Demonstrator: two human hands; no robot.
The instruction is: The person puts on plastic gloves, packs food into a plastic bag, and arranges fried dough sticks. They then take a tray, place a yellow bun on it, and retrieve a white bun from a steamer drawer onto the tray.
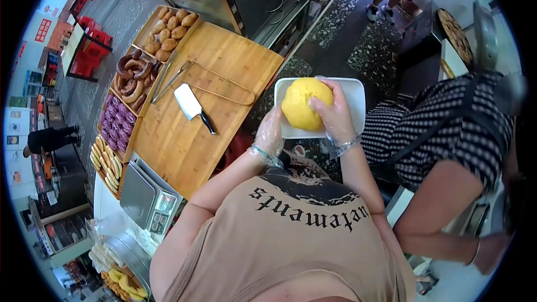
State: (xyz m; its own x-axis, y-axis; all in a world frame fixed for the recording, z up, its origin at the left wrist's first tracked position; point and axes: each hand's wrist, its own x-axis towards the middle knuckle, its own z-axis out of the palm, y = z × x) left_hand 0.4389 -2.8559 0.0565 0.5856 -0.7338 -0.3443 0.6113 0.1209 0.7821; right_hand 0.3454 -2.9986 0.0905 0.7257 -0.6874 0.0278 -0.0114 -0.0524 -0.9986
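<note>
A round yellow dough-like ball with a creased top sits on a white tray in front of my body. My right hand, in a clear plastic glove, grips the ball's right side, with the thumb pressed on its front. At the tray's left edge, my gloved left hand holds the rim, its fingertips close to the ball. The underside of the tray is hidden. To the left, a cleaver with a black handle lies on the wooden board, beside long metal tongs.
Along the board's far-left edge stand boxes of brown buns, sausages, purple wrapped pieces and flat pale breads. A digital scale sits at the near corner. Close on my right, a co-worker in a checked garment bends.
</note>
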